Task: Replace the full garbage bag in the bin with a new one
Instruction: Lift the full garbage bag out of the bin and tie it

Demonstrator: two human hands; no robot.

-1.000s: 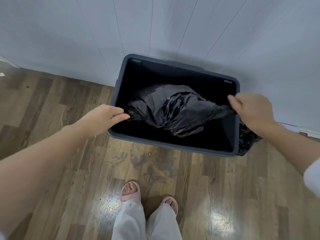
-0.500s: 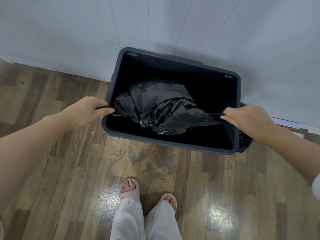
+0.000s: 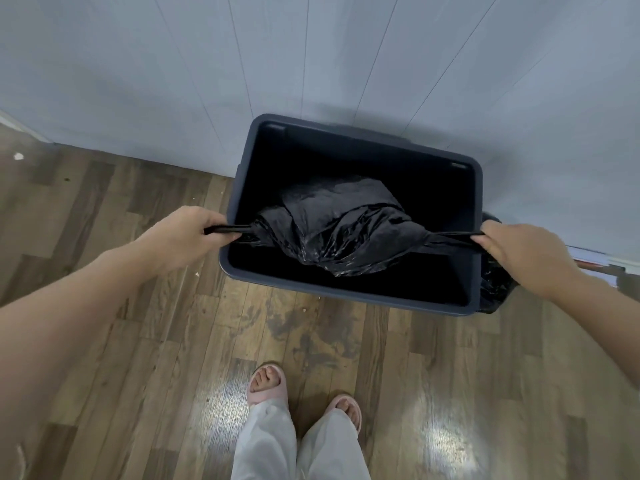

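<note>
1. My left hand (image 3: 188,233) is curled shut, fingers (image 3: 211,226) wrapped on the left drawstring (image 3: 227,229), just outside the bin's left rim.
2. My right hand (image 3: 512,252) is clenched the same way on the right drawstring (image 3: 460,234), right over the bin's right rim.
3. Both strings run taut and level, pulled apart, so the mouth of the black garbage bag (image 3: 341,225) is bunched closed between them.
4. The bag sits inside the dark bin (image 3: 346,299), toward the near side, its crumpled top about level with the rim.
5. Progress, as I read it: cinching is about done; tying off, lifting the bag out and fitting a fresh liner all remain. I see no new bag laid out in view.
6. More black plastic (image 3: 491,292) shows outside the bin's right wall, by the near right corner; whether it belongs to this bag I cannot tell.
7. Room to move: the bin backs onto the pale wall (image 3: 311,64), so lifting straight up and toward me looks best. The wood floor (image 3: 138,341) on the left is open; my slippered feet (image 3: 266,384) stand near the bin's front edge, and a low object lies on the floor at the right.
</note>
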